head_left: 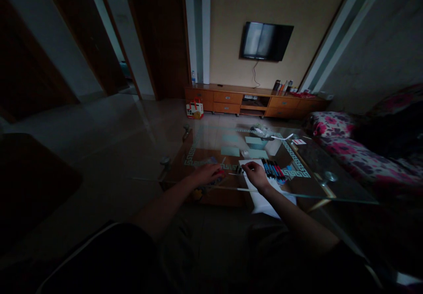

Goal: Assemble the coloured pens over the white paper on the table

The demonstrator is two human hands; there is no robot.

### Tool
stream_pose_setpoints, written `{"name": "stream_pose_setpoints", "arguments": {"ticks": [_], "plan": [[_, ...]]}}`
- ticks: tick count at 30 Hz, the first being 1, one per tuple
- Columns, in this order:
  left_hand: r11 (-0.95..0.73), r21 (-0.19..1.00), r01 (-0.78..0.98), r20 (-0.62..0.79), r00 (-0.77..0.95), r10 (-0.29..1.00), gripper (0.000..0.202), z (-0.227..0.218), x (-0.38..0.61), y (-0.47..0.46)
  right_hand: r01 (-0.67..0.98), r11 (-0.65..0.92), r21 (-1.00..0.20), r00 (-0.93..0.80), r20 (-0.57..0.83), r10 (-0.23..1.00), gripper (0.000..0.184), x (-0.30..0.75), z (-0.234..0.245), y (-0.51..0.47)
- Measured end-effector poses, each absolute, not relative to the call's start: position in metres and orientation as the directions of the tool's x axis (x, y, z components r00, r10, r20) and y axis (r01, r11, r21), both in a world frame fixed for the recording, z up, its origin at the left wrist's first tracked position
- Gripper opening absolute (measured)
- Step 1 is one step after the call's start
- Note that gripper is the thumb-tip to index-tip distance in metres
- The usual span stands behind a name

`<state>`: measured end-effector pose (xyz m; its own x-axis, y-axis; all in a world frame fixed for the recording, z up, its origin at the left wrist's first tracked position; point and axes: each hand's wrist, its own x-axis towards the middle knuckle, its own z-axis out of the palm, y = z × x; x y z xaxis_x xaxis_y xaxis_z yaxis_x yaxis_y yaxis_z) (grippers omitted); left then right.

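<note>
My left hand [207, 174] reaches over a red and blue packet [218, 177] on the glass table, its fingers stretched out and partly lost in the dim light. A thin pale piece [224, 159] shows just beyond those fingertips. Above a white sheet of paper [256, 197], my right hand [255, 174] is closed with thumb and fingers pinched together. Small dark pieces lie by its fingertips; what it holds is too small to make out. To the right of this hand, several pens [273, 169] with black, blue and red parts lie in a row.
The glass table [346, 195] has a patterned border and sharp corners. Toward its far side are a crumpled plastic bag [261, 130] and a red-white card [299, 141]. A flowered sofa [337, 124] stands right; a TV cabinet [228, 102] and carrier bag [194, 110] stand beyond.
</note>
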<state>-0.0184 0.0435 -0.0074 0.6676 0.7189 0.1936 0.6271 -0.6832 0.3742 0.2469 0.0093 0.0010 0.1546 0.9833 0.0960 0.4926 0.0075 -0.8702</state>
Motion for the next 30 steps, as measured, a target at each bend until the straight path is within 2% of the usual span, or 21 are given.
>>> {"name": "stream_pose_setpoints", "arguments": {"ticks": [2,4,6,9,13,17,22,27,30], "plan": [[-0.703,0.353,0.617,0.219,0.677,0.703,0.022,-0.008,-0.014,0.044,0.152,-0.169,-0.974,0.063,-0.161,0.985,0.022,0.232,0.004,-0.001],[-0.732,0.326,0.598,0.254,0.691,0.677,0.018,-0.007,-0.011,0.044,-0.146,-0.387,-0.910,-0.070,-0.381,0.922,0.015,0.219,0.003,-0.009],[-0.765,0.283,0.579,0.300,0.704,0.644,0.016,-0.004,-0.008,0.043,-0.310,-0.527,-0.792,-0.186,-0.493,0.850,0.013,0.209,0.001,-0.014],[-0.801,0.177,0.572,0.356,0.722,0.594,0.019,0.004,-0.005,0.038,-0.453,-0.601,-0.658,-0.284,-0.532,0.798,0.017,0.203,-0.002,-0.014],[-0.826,0.026,0.563,0.394,0.754,0.526,0.022,0.018,-0.003,0.032,-0.551,-0.601,-0.579,-0.307,-0.529,0.791,0.020,0.200,0.003,-0.010],[-0.843,-0.037,0.537,0.433,0.769,0.471,0.023,0.025,-0.005,0.029,-0.583,-0.607,-0.540,-0.286,-0.563,0.776,0.021,0.198,0.008,-0.008],[-0.840,-0.033,0.541,0.488,0.742,0.459,0.027,0.028,-0.007,0.028,-0.547,-0.650,-0.528,-0.321,-0.584,0.745,0.021,0.194,0.001,-0.001],[-0.851,-0.002,0.525,0.481,0.747,0.460,0.027,0.032,-0.007,0.026,-0.610,-0.597,-0.522,-0.337,-0.511,0.791,0.024,0.189,-0.007,0.005],[-0.854,0.003,0.520,0.467,0.755,0.461,0.026,0.032,-0.006,0.026,-0.623,-0.605,-0.496,-0.346,-0.519,0.782,0.025,0.190,-0.010,0.006]]}}
